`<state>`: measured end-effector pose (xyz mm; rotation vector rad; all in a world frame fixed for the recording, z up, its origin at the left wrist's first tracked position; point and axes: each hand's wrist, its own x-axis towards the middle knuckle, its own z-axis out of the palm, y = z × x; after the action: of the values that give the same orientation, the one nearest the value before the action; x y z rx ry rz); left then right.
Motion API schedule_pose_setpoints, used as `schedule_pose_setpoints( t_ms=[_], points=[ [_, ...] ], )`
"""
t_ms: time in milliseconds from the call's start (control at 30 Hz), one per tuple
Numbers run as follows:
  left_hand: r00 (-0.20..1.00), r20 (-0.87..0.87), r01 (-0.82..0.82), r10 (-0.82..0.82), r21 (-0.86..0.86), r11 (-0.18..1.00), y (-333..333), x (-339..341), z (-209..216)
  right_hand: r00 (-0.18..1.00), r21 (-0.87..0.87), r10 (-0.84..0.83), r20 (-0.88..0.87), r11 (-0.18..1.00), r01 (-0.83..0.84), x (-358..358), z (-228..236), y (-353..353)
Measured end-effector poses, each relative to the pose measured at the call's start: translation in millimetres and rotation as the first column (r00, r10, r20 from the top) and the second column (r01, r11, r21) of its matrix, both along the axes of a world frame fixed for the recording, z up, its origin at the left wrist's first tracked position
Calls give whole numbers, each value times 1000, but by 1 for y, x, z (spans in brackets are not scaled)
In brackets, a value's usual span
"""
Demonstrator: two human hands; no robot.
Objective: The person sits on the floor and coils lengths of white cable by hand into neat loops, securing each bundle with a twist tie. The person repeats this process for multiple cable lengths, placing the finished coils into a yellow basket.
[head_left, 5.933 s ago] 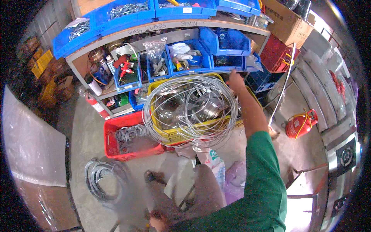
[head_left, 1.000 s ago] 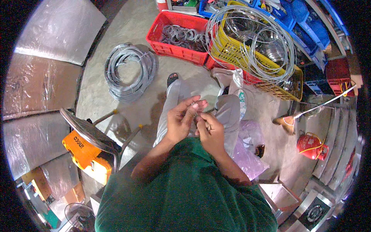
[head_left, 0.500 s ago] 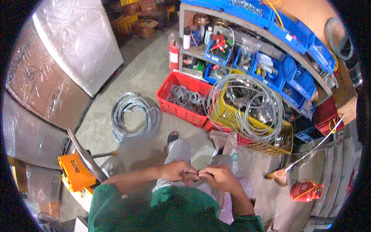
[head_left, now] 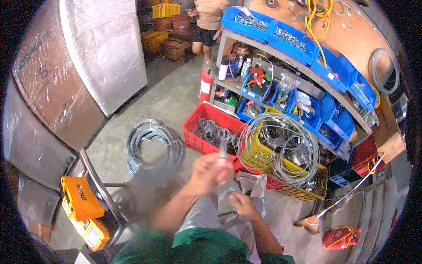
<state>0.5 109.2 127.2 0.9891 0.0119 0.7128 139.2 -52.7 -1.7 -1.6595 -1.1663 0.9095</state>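
Observation:
My left hand [head_left: 211, 174] is raised in front of the red crate [head_left: 198, 141], blurred by motion. Its fingers look curled closed, and a small, smeared greyish strip [head_left: 223, 149] rises from them; its kind cannot be made out. Lower and to the right, my right hand [head_left: 243, 206] is apart from it over my lap, thumb and fingers drawn together. Whatever they pinch, if anything, is too small to name. Grey wire rings [head_left: 213, 131] lie in the red crate beyond my left hand.
A large wire coil [head_left: 154, 147] lies on the floor at left. Loose wire loops drape over a yellow crate [head_left: 261, 152]. Shelving with blue bins [head_left: 299, 46] stands behind. An orange case [head_left: 83, 198], a broom [head_left: 310, 223] and a fire extinguisher [head_left: 205, 86] are around. Another person [head_left: 210, 20] stands far back.
My hands, close together before, have parted. The left has gone up and forward toward the red crate; the right stays low. The view has tilted up, and another person has come into view.

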Motion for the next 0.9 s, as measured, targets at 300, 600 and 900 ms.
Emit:
schedule_pose_setpoints(
  t_ms=[300,600,900],
  points=[
    [890,-382,304,249,904,299,5,-3,-61,941,-38,103,322,995,-95,-7,101,1],
    [781,-541,425,-312,93,900,-25,-19,-64,915,295,-150,375,955,36,22,108,9],
    [912,41,384,-409,-438,813,-8,-52,-2,981,201,-195,13,961,188,50,3,23]
  ],
)
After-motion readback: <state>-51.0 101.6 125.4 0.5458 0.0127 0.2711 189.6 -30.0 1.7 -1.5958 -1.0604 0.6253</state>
